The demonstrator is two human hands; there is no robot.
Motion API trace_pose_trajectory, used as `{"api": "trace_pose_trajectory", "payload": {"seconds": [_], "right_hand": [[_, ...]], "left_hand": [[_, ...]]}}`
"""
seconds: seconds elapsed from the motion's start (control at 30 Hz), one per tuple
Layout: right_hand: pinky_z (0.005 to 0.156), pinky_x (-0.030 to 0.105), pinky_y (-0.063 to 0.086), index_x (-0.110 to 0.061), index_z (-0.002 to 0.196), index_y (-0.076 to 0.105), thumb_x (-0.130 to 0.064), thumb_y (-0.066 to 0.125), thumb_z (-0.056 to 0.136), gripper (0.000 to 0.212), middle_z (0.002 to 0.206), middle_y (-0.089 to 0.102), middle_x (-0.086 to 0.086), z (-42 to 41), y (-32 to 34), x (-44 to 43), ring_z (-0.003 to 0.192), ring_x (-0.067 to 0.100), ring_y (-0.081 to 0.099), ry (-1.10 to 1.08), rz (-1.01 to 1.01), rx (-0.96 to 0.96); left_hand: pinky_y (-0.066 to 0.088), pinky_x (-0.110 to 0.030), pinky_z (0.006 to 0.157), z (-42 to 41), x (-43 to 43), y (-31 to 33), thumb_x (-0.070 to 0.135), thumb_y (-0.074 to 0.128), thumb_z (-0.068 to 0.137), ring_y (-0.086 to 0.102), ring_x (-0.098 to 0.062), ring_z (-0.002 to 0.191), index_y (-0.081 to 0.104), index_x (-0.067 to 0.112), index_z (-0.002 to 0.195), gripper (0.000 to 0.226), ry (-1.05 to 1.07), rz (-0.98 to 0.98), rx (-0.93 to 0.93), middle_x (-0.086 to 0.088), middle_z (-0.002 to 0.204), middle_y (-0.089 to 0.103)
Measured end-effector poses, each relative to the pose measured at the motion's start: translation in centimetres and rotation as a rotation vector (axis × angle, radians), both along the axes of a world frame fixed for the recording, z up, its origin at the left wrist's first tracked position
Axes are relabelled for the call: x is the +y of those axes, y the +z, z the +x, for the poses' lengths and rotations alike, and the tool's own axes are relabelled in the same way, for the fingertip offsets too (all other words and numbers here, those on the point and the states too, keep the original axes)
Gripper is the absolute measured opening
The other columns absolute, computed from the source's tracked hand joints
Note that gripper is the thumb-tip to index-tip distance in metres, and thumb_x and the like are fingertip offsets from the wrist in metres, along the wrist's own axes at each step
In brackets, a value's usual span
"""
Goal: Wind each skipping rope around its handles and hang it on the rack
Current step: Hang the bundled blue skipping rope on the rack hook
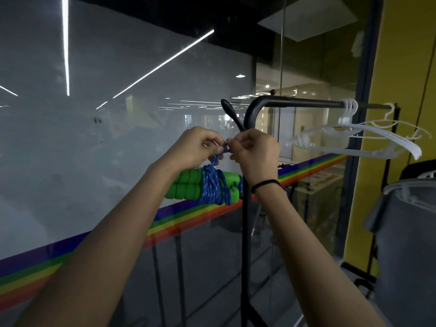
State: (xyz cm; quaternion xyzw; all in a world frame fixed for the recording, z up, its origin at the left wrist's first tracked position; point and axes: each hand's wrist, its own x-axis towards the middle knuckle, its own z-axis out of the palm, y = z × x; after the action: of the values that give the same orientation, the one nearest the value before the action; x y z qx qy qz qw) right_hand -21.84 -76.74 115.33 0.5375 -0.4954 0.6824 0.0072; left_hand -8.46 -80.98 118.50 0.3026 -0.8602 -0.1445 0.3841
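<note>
I'm seeing both hands, left hand [195, 147] and right hand [253, 149], fingers pinching the blue rope [215, 185] loop beside the rack [254, 109] hook. Green handles [188, 187] dangling below, wound. Light, floppy bundle; I'm judging the loop the best hold.

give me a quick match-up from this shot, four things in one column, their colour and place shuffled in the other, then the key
Column one
1. handles
2. rope
3. hangers
4. wristband

Column two
a. white, hooked over the rail of the rack
b. green, lying side by side
c. black, around the right wrist
d. blue, wound round the handles

Pairs: 1-b, 2-d, 3-a, 4-c
</note>
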Motion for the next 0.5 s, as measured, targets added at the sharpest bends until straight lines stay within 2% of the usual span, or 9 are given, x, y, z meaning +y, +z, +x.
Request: {"api": "trace_pose_trajectory", "payload": {"seconds": [0.13, 0.33, 0.4, 0.5], "right_hand": [[0.064, 0.034, 0.058, -0.014, 0.075, 0.062, -0.02, 0.069, 0.08, 0.01, 0.066, 0.067, 0.004, 0.6, 0.4, 0.3, 0.062, 0.017, 0.067, 0.018, -0.016, 0.006], [0.06, 0.031, 0.058, -0.015, 0.074, 0.061, -0.019, 0.069, 0.08, 0.01, 0.062, 0.067, 0.003, 0.3, -0.1, 0.6, 0.055, 0.013, 0.066, 0.003, 0.018, 0.032], [0.057, 0.029, 0.057, -0.014, 0.075, 0.061, -0.019, 0.068, 0.081, 0.01, 0.063, 0.068, 0.004, 0.5, -0.2, 0.7, 0.054, 0.012, 0.066, 0.031, 0.024, 0.025], [0.054, 0.024, 0.056, -0.012, 0.077, 0.061, -0.016, 0.067, 0.081, 0.008, 0.065, 0.069, 0.004, 1.4, -0.1, 0.9, 0.05, 0.009, 0.066, 0.118, 0.027, 0.003]], "left_hand": [[0.054, -0.032, 0.082, 0.8, 0.0, 0.3, 0.011, 0.059, 0.089, 0.069, -0.018, 0.082, 0.069, 0.011, 0.093, 0.011, -0.009, 0.029, 0.025, 0.0, 0.081, 0.071], [0.053, -0.027, 0.078, 0.3, 0.4, -0.7, 0.011, 0.053, 0.093, 0.067, -0.017, 0.081, 0.067, 0.008, 0.097, 0.015, -0.071, 0.163, 0.007, -0.001, 0.081, 0.07], [0.055, -0.023, 0.072, 0.6, 0.4, -0.6, 0.01, 0.05, 0.094, 0.067, -0.014, 0.076, 0.065, 0.006, 0.101, 0.017, -0.074, 0.202, -0.009, -0.002, 0.081, 0.068], [0.048, -0.011, 0.053, 1.5, 0.5, 0.3, 0.006, 0.047, 0.095, 0.061, 0.001, 0.056, 0.063, 0.004, 0.103, 0.019, -0.064, 0.183, -0.035, -0.003, 0.074, 0.063]]}}
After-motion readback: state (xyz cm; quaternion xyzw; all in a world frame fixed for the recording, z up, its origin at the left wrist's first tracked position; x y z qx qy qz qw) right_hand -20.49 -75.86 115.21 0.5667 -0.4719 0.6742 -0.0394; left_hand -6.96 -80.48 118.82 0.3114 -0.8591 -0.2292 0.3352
